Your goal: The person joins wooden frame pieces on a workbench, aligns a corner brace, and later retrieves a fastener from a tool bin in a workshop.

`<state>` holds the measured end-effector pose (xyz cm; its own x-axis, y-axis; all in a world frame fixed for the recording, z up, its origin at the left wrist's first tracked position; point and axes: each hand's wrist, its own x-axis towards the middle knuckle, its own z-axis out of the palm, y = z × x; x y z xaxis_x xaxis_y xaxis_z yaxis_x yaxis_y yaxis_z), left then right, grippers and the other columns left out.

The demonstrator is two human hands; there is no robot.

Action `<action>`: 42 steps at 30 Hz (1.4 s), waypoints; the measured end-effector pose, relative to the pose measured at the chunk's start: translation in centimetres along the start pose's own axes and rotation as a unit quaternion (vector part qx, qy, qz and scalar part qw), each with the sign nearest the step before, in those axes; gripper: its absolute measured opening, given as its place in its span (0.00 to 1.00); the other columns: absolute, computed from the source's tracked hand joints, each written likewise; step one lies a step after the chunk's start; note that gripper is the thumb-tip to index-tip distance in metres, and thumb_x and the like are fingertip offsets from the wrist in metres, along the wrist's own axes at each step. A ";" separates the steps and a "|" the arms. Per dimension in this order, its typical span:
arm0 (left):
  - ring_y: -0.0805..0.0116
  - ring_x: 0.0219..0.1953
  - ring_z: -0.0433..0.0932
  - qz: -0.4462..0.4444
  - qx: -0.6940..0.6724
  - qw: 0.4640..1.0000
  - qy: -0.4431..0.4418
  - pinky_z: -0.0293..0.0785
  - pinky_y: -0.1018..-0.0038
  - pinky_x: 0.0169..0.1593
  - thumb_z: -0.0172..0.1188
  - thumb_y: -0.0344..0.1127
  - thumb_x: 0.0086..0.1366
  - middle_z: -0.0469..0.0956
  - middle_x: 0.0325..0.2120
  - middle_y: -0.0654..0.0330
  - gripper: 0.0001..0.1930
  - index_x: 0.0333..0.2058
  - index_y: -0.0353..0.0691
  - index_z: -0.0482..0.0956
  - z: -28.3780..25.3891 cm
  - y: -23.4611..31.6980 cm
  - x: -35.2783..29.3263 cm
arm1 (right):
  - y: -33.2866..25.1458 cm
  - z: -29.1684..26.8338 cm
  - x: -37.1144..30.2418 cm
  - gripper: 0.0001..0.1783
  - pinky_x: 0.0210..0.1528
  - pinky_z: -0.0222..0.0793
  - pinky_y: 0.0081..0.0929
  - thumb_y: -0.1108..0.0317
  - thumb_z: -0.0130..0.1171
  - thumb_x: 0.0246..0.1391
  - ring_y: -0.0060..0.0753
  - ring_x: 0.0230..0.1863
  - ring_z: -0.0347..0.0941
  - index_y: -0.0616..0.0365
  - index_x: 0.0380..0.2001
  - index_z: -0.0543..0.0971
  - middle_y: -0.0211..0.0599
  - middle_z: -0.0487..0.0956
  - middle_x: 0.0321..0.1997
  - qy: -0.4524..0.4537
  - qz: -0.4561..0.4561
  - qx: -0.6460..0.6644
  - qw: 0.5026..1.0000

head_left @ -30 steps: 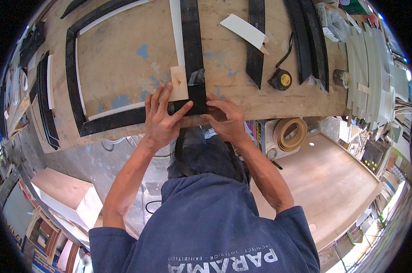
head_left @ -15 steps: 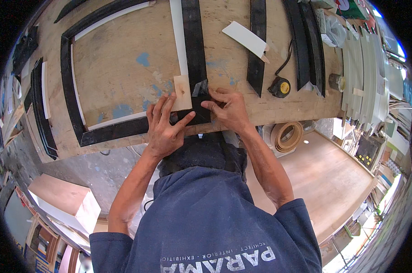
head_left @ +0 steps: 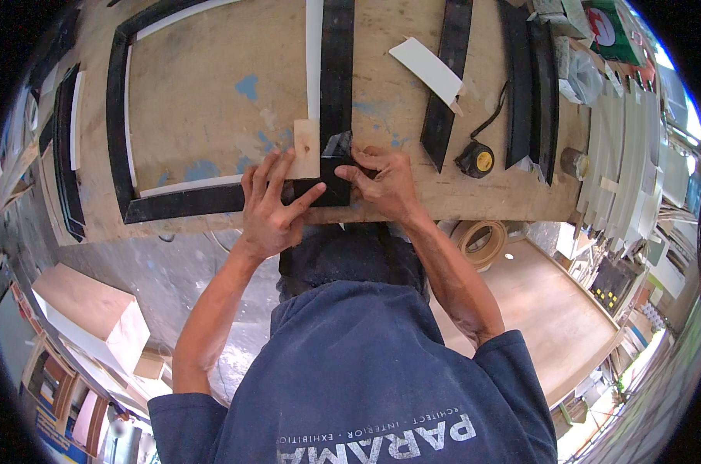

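At the near-right corner of the black frame [head_left: 336, 85], on the counter [head_left: 211, 93]: left hand [head_left: 273, 207], spread, beside wood block [head_left: 308, 141]; right hand [head_left: 381, 179], half-curled, grip unclear. Apparent step: corner alignment; next move calls for steady pressure.

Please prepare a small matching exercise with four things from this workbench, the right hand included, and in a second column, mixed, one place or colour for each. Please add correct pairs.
1. Right hand
2. Wood block
3. White piece
4. Tape measure

A. partly over a loose black strip
B. black and yellow
C. at the black frame's right outer edge
D. inside the frame's near right corner

Pairs: 1-C, 2-D, 3-A, 4-B
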<state>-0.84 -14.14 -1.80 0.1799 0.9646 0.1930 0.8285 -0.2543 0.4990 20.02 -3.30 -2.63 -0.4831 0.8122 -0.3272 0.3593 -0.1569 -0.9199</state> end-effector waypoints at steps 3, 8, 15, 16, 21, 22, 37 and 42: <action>0.44 0.65 0.59 0.002 0.016 1.000 0.000 0.52 0.48 0.61 0.63 0.33 0.43 0.60 0.66 0.47 0.32 0.52 0.64 0.80 0.2 0.0 -0.1 | -0.7 0.1 -0.2 0.10 0.20 0.67 0.21 0.74 0.68 0.52 0.16 0.22 0.71 0.70 0.37 0.83 0.29 0.75 0.24 0.009 0.016 0.026 0.999; 0.44 0.66 0.58 0.006 0.029 1.000 -0.002 0.52 0.48 0.62 0.64 0.33 0.46 0.58 0.67 0.46 0.33 0.55 0.66 0.78 0.3 0.2 -0.1 | -0.5 0.2 -0.1 0.12 0.20 0.68 0.21 0.74 0.68 0.53 0.17 0.21 0.72 0.70 0.39 0.83 0.29 0.76 0.24 0.018 0.019 0.035 0.999; 0.45 0.67 0.58 -0.006 0.041 0.999 0.007 0.51 0.49 0.62 0.66 0.36 0.48 0.58 0.67 0.47 0.33 0.55 0.69 0.77 0.5 0.3 -0.6 | 0.0 0.9 -0.4 0.13 0.21 0.69 0.20 0.73 0.67 0.53 0.17 0.22 0.72 0.70 0.41 0.82 0.30 0.77 0.26 0.026 0.043 0.098 0.994; 0.45 0.67 0.58 -0.008 0.044 0.999 0.007 0.52 0.49 0.62 0.66 0.37 0.48 0.58 0.67 0.47 0.32 0.55 0.70 0.77 0.6 0.3 -0.7 | 0.0 1.0 -0.4 0.13 0.21 0.69 0.20 0.73 0.67 0.54 0.16 0.22 0.72 0.70 0.41 0.82 0.30 0.77 0.26 0.024 0.045 0.104 0.993; 0.46 0.67 0.58 -0.014 0.037 0.999 0.000 0.52 0.50 0.62 0.66 0.39 0.50 0.59 0.67 0.48 0.30 0.55 0.71 0.77 0.4 0.3 -0.4 | -0.3 0.1 -0.1 0.12 0.21 0.66 0.21 0.75 0.67 0.52 0.17 0.20 0.71 0.69 0.40 0.81 0.32 0.75 0.24 0.008 0.004 0.063 0.998; 0.47 0.67 0.58 -0.016 0.035 0.999 -0.003 0.52 0.50 0.62 0.65 0.39 0.51 0.59 0.67 0.48 0.30 0.55 0.71 0.77 0.4 0.4 -0.4 | -0.2 0.1 0.0 0.12 0.21 0.66 0.21 0.75 0.67 0.52 0.17 0.20 0.70 0.69 0.40 0.81 0.32 0.75 0.24 -0.002 0.002 0.058 0.998; 0.46 0.67 0.58 -0.034 0.024 0.999 -0.007 0.50 0.50 0.65 0.63 0.37 0.52 0.59 0.67 0.49 0.28 0.53 0.67 0.79 0.5 0.4 -0.7 | -0.7 0.1 -0.3 0.13 0.22 0.69 0.22 0.73 0.67 0.53 0.18 0.23 0.73 0.70 0.40 0.81 0.33 0.76 0.26 0.000 0.016 0.068 0.998; 0.45 0.67 0.58 -0.028 0.023 0.999 -0.011 0.49 0.49 0.65 0.64 0.39 0.52 0.57 0.68 0.49 0.28 0.54 0.66 0.78 0.4 0.4 -0.4 | -0.5 -0.1 -0.3 0.13 0.22 0.69 0.21 0.73 0.67 0.53 0.18 0.23 0.74 0.70 0.39 0.81 0.34 0.77 0.26 -0.009 0.004 0.039 0.999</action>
<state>-0.42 -14.64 -2.02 0.1436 0.9785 0.1478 0.8611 -0.1971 0.4687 20.02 -3.41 -2.06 -0.4949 0.8005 -0.3379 0.3003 -0.2074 -0.9310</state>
